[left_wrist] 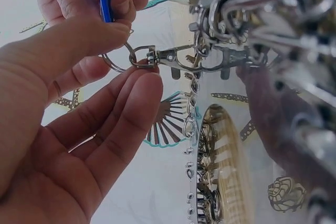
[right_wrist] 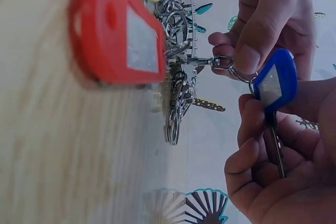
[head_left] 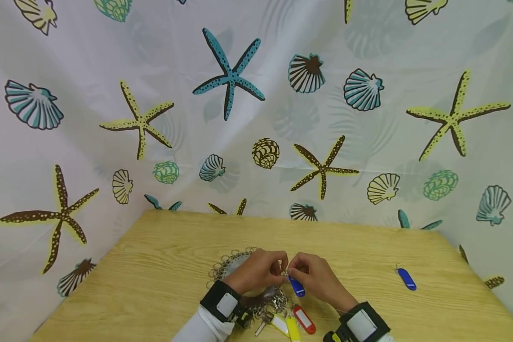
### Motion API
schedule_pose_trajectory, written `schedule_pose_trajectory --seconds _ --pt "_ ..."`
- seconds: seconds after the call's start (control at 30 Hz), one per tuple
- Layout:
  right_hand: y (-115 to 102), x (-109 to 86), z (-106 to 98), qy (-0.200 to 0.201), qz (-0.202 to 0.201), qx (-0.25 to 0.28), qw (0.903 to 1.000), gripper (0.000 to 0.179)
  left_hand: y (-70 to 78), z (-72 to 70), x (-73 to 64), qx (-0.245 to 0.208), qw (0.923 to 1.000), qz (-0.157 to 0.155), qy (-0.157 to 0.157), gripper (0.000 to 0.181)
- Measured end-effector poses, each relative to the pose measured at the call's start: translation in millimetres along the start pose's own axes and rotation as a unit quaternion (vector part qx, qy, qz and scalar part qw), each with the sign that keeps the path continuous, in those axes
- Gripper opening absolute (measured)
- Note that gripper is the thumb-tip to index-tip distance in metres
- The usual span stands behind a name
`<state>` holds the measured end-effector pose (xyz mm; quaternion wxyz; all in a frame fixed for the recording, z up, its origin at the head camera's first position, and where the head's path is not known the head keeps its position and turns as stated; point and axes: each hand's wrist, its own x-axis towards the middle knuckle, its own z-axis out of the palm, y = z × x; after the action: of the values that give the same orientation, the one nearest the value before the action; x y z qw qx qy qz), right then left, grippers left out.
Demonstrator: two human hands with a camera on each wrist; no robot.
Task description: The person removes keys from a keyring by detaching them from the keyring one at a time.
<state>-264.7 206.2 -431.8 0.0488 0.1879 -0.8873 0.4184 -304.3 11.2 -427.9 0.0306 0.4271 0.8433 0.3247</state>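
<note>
My left hand (head_left: 260,268) pinches a split key ring (left_wrist: 116,62) between thumb and fingers. The ring joins a silver swivel clasp (left_wrist: 167,59). My right hand (head_left: 319,278) faces it closely, fingers curled round a blue key tag (right_wrist: 278,83) on the same ring. A metal key (right_wrist: 277,148) hangs beside that tag, against the right fingers. Under the left wrist lies a shiny round metal piece (head_left: 239,261) fringed with many small rings and clasps; the left forearm partly covers it. The clasp reaches to this fringe in the left wrist view.
Near the front lie a red key tag (head_left: 304,319), yellow key tags (head_left: 292,328) and a loose-hanging key (head_left: 261,327) by the fringe. Another blue key tag (head_left: 406,279) lies to the right on the wooden table (head_left: 162,266). A shell-patterned curtain (head_left: 239,142) encloses the table's back and sides.
</note>
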Motion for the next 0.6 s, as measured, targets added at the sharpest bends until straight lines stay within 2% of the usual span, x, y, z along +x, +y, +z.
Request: schedule_pose_trajectory --seconds 0.37,0.47,0.6 --pt "0.5 0.8 -4.3 0.001 0.006 0.002 1.0000 0.006 2.2 0.9 2.3 -0.011 0.9999 0.004 0.006 0.019" --pt "0.9 0.2 -7.3 0.000 0.002 0.000 1.0000 0.006 4.0 1.2 3.3 -0.017 0.9998 -0.004 0.002 0.019" --pt "1.3 0.5 -9.9 -0.003 -0.004 -0.001 1.0000 0.006 5.3 2.1 4.2 -0.036 0.9988 -0.031 -0.006 0.014"
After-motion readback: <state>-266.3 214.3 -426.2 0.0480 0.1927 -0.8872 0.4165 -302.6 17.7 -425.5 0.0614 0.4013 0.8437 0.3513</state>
